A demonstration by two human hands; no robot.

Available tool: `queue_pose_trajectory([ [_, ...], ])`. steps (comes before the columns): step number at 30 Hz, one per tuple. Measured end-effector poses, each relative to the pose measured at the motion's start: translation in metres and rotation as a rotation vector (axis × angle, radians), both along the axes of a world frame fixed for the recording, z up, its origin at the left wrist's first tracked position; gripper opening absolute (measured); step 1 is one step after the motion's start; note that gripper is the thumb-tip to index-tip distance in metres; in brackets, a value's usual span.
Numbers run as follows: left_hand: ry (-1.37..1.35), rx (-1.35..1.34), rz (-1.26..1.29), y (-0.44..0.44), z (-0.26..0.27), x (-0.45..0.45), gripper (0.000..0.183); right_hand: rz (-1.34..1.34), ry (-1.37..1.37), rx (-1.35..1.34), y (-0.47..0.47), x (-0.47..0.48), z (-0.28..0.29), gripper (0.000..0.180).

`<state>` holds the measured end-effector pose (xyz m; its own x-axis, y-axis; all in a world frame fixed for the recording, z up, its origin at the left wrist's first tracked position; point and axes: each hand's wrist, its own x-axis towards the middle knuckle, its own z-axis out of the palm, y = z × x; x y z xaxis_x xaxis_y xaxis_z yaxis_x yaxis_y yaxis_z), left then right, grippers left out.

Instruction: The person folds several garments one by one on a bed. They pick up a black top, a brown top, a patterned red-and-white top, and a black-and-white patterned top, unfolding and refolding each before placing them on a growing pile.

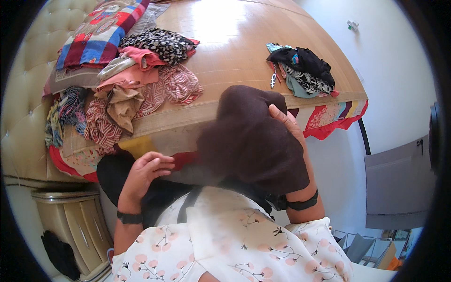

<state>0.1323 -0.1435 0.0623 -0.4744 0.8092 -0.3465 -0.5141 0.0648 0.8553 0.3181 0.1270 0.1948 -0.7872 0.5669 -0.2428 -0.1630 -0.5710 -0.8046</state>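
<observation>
A dark brown cloth (257,141) hangs bunched in front of me, its left part blurred. My right hand (287,118) grips it at its upper right side, with the thumb on top and part of the hand hidden behind the fabric. To the left of the cloth, my left hand (149,171) is raised with bent, slightly spread fingers and touches nothing. It is over the near edge of the bed, above a dark-clothed leg (112,172).
Crumpled clothes (130,77) and a checked pillow (95,35) lie at the left of the mat-covered bed (229,60). At the right rests a smaller clothes pile (306,72) beside a small silvery item (273,80). A padded headboard (24,105) and cabinet (75,225) stand at left.
</observation>
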Motion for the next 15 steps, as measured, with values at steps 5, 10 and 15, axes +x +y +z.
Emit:
queue_pose_trajectory([
  [5,-0.055,0.016,0.248,-0.033,-0.013,-0.014,0.019,-0.071,-0.082,0.028,0.033,0.006,-0.008,0.037],
  [10,-0.079,0.03,0.352,-0.05,-0.021,-0.019,0.019,-0.176,-0.065,0.111,0.027,0.004,-0.006,0.04],
  [15,-0.138,0.066,0.382,-0.06,-0.03,-0.032,0.019,-0.166,0.01,0.008,0.031,0.007,-0.011,0.037],
])
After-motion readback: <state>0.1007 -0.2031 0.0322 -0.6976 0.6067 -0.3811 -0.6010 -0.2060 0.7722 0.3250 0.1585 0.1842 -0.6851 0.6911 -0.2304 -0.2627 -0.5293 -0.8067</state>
